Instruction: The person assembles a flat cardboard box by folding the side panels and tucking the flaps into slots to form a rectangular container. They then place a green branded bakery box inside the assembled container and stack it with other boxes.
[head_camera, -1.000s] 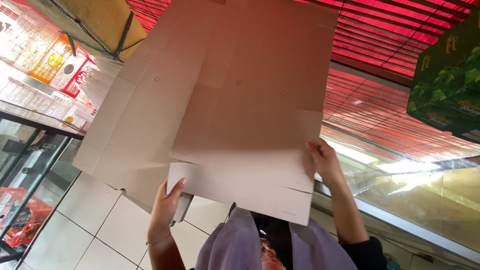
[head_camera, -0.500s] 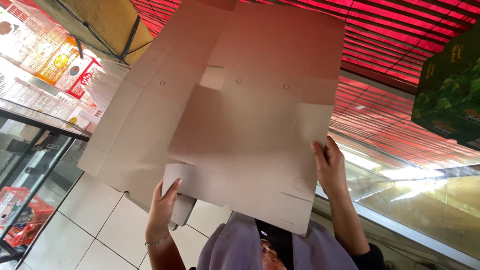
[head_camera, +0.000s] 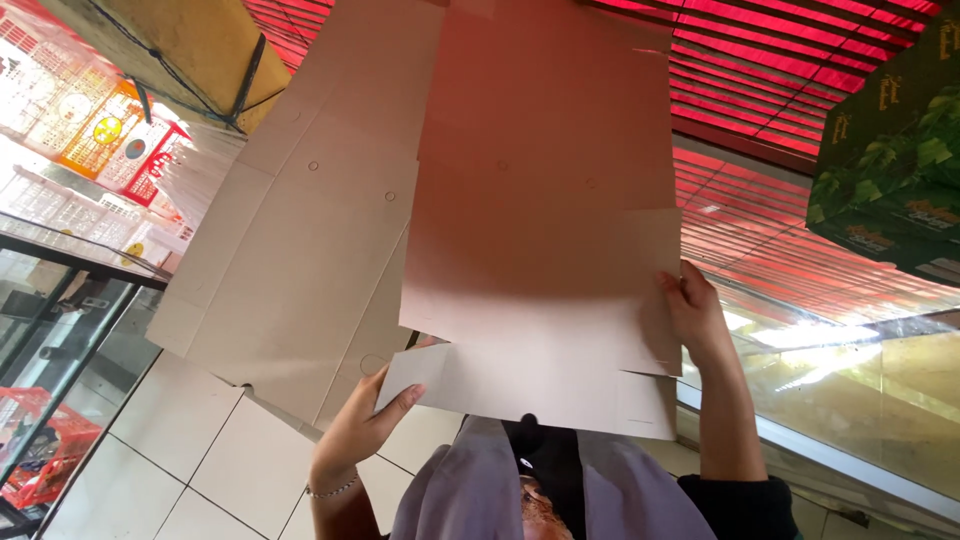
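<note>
I hold up a large flat brown cardboard box blank (head_camera: 540, 200) in front of me; it fills the middle of the view. My left hand (head_camera: 362, 428) grips the lower left corner flap, thumb on its face. My right hand (head_camera: 693, 315) clasps the right edge, fingers curled around it. A second cardboard panel (head_camera: 290, 250) spreads out to the left behind the front one. Part of my grey and black clothing (head_camera: 545, 490) shows below the cardboard.
A green printed carton (head_camera: 890, 170) hangs in at the upper right. Red slatted roofing (head_camera: 780, 80) runs behind. White tiles (head_camera: 190, 450), a red basket (head_camera: 40, 440) and a glass-fronted display (head_camera: 60, 290) are at the left; a glass panel (head_camera: 860, 400) is at the right.
The cardboard has swung closer and more upright. My right hand has slid higher along the right edge, while my left hand keeps its hold on the lower flap.
</note>
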